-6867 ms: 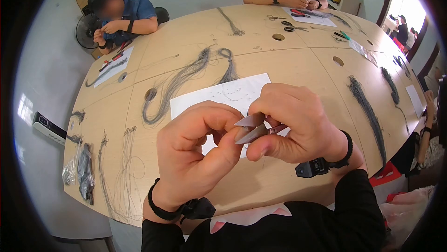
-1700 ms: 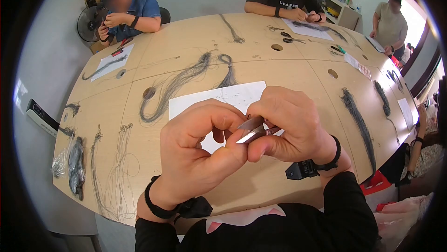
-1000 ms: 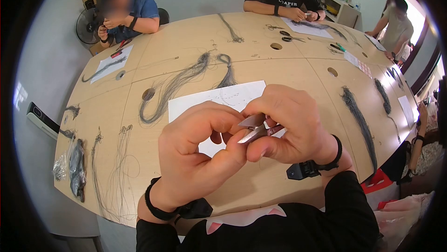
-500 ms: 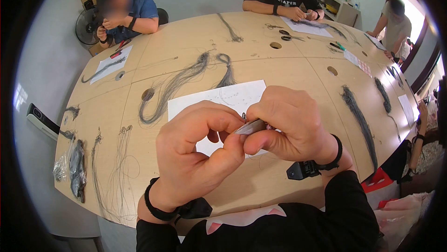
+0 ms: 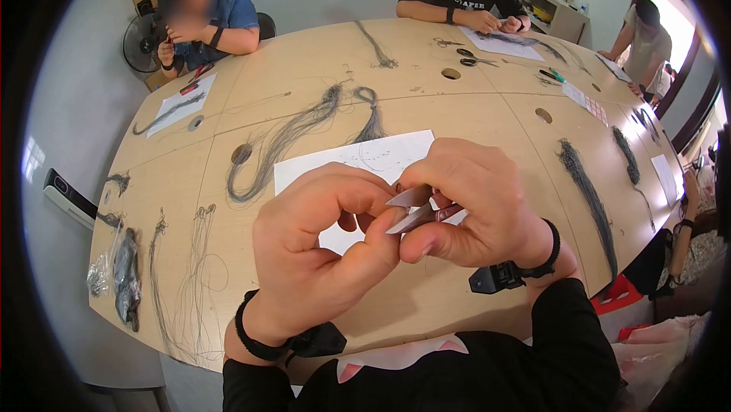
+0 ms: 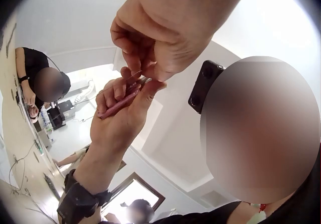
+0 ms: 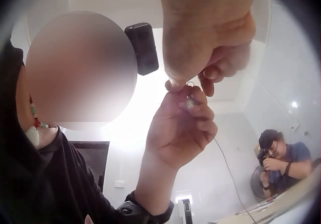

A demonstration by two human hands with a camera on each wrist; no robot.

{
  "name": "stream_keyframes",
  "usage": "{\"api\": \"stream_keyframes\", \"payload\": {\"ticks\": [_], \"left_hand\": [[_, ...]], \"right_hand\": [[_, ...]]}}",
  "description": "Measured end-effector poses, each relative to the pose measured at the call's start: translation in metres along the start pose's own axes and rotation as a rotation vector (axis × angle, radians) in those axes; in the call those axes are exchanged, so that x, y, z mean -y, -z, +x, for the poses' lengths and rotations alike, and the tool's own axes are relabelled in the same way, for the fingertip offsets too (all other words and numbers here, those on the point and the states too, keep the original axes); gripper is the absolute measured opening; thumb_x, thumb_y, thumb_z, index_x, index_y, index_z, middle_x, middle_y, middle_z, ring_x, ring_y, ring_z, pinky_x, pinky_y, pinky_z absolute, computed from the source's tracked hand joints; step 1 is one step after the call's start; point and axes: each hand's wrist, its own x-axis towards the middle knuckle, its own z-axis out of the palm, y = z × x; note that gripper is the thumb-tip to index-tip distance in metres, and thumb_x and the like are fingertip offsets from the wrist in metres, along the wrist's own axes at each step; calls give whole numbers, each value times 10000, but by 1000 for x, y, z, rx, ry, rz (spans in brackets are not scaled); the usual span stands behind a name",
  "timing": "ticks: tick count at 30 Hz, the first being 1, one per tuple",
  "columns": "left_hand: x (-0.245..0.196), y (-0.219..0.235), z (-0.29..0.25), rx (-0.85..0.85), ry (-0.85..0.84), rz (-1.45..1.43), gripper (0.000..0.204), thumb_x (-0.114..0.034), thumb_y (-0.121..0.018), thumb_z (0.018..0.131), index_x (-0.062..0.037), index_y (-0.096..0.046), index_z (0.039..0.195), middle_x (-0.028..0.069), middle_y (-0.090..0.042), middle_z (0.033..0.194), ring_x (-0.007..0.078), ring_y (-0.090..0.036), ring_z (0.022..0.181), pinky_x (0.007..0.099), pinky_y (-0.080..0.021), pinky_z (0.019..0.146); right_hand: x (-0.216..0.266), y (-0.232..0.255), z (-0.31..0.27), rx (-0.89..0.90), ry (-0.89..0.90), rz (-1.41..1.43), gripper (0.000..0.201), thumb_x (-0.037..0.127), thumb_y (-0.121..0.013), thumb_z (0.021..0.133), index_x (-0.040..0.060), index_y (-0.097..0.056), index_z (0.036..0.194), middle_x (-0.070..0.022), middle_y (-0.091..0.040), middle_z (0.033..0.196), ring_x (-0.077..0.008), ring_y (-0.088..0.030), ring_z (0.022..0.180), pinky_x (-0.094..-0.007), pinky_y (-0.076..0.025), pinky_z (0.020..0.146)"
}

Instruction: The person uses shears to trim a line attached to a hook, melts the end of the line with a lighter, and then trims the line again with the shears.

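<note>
Both hands meet over the white paper (image 5: 301,174) in the middle of the head view. My right hand (image 5: 480,202) grips pliers (image 5: 415,221) with tapered metal jaws; pink handles (image 6: 120,106) lie along its palm in the left wrist view. The jaws stand apart, their tips at the left thumb and forefinger. My left hand (image 5: 327,233) pinches a tiny wire loop (image 7: 190,84), seen poking up from its fingertips in the right wrist view. The rest of the piece is hidden in the fingers.
Bundles of fine grey strands (image 5: 304,126) lie beyond the paper, with another dark bundle (image 5: 586,191) at right. A plastic bag (image 5: 126,279) sits by the left table edge. Scissors (image 5: 476,59) lie at the back. Two people sit across; a third person (image 5: 643,43) leans over at right.
Half a second ago the plier jaws were closed together; now they are spread, as they were a second ago. Both hands stay nearly in place. A person has appeared at right since the oldest frame.
</note>
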Motion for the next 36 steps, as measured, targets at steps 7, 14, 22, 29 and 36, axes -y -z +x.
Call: {"api": "stream_keyframes", "payload": {"ticks": [7,14,22,29,36], "left_hand": [[0,0,1,12,7,-14,69,2,-588,637,-20,-534,674,53,-564,687,104,-467,560,207,-355,494],[0,-1,2,-15,8,1,64,9,-583,641,-24,-534,665,43,-565,671,100,-470,560,207,-352,488],[1,-4,2,9,-18,55,54,12,-578,657,-19,-540,679,39,-565,682,96,-478,567,201,-351,483],[1,-4,-2,44,234,-232,12,-2,-550,713,7,-545,720,30,-559,704,62,-456,580,186,-355,507],[-2,2,0,60,259,-385,41,3,-520,752,35,-538,770,54,-561,748,85,-512,692,199,-396,615]], "right_hand": [[-2,0,0,16,45,-63,336,350,-648,651,47,-526,724,-43,-467,558,-195,-458,466,-279,-353,403],[1,7,-2,-41,-131,94,358,335,-685,610,33,-526,721,-25,-428,536,-152,-407,450,-262,-322,402],[5,0,-4,-99,-167,191,79,7,-573,648,22,-530,713,-14,-471,586,-72,-371,473,-194,-283,429],[7,5,-4,-25,-293,301,45,-16,-534,663,19,-510,678,-18,-489,594,-69,-391,488,-192,-299,439],[-2,6,-6,-31,-228,234,128,78,-595,666,21,-529,759,-16,-484,612,-65,-406,494,-189,-315,437]]}}
